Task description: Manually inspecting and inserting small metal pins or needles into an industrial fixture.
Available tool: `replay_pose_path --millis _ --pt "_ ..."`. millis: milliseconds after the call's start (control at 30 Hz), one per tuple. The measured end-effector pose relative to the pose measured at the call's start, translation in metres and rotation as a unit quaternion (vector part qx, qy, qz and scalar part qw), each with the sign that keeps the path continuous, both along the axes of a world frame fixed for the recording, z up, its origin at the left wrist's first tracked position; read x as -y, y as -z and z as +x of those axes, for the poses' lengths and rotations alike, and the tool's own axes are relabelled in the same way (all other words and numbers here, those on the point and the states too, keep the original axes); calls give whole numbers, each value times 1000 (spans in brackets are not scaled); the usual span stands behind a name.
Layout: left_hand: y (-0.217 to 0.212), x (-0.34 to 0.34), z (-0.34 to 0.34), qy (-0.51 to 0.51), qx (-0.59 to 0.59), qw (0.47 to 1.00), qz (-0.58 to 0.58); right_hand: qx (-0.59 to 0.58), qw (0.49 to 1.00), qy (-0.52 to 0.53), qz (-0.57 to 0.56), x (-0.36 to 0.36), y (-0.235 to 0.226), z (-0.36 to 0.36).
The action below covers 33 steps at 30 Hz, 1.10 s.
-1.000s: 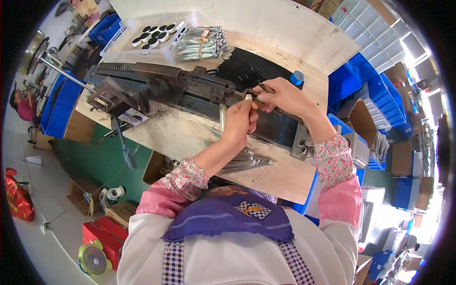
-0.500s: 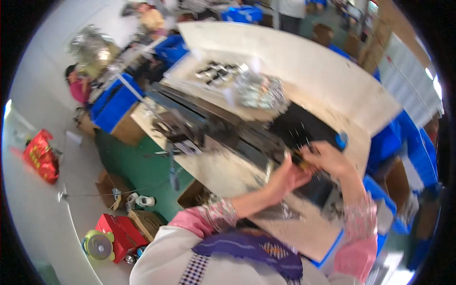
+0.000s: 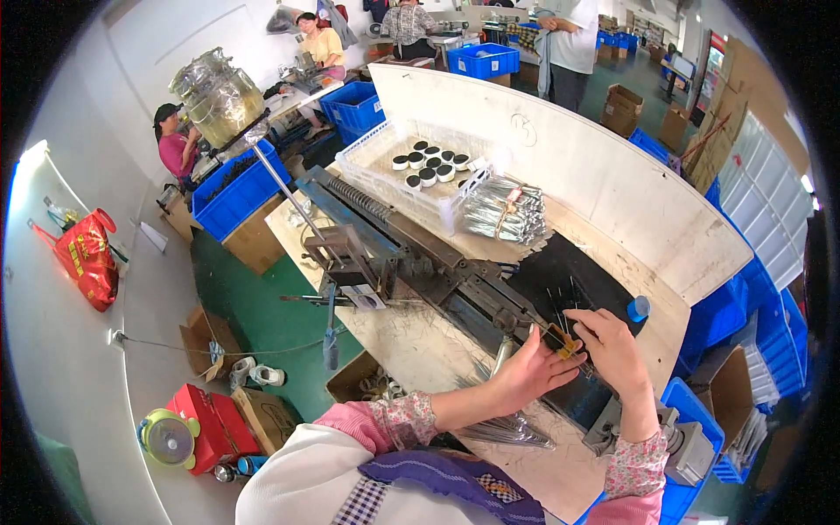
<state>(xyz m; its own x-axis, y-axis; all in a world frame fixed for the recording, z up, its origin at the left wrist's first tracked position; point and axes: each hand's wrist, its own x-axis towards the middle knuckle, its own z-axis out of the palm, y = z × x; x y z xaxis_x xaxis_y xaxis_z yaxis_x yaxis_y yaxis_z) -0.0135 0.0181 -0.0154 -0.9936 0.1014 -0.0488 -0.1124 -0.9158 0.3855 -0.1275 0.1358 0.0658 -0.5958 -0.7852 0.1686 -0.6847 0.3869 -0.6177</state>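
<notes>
My left hand [image 3: 532, 374] is beside the end of a long dark metal bench machine [image 3: 477, 293], its fingers stretched out and its thumb raised. The fingertips are close to a small yellow part [image 3: 570, 348] at that end; whether they touch it I cannot tell. My right hand [image 3: 615, 350] is just to the right, fingers bent and drawn together over the same end; what they hold is hidden. Thin metal rods [image 3: 560, 302] stick up by its fingertips, over a black mat [image 3: 573, 267]. A fan of thin metal wires [image 3: 507, 429] lies below my left forearm.
A clear plastic crate [image 3: 376, 179] holds several white, black-topped round pieces [image 3: 428, 177]. Beside it lies a tied bundle of metal wires [image 3: 505, 210]. A blue cap-like object [image 3: 639, 308] stands near the right table edge. A curved pale board [image 3: 560, 144] borders the far side. Co-workers sit farther off.
The view has shifted and sharpened. My left hand's fingers now look more stretched out beside the yellow part; my right hand stays at the machine's end.
</notes>
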Motion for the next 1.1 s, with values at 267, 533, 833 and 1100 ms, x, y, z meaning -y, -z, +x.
replay_pose_path --millis 267,533,833,1100 --pt "0 1 0 19 -3 1000 18 -30 999 20 9 -2 -2 5" --pt "8 1 -1 28 -28 999 2 -45 998 36 12 -2 -2 4" --pt "11 1 -2 32 -22 999 28 -64 998 29 2 -4 -2 5" --pt "3 2 0 24 -8 998 52 -54 998 33 11 -3 -8 8"
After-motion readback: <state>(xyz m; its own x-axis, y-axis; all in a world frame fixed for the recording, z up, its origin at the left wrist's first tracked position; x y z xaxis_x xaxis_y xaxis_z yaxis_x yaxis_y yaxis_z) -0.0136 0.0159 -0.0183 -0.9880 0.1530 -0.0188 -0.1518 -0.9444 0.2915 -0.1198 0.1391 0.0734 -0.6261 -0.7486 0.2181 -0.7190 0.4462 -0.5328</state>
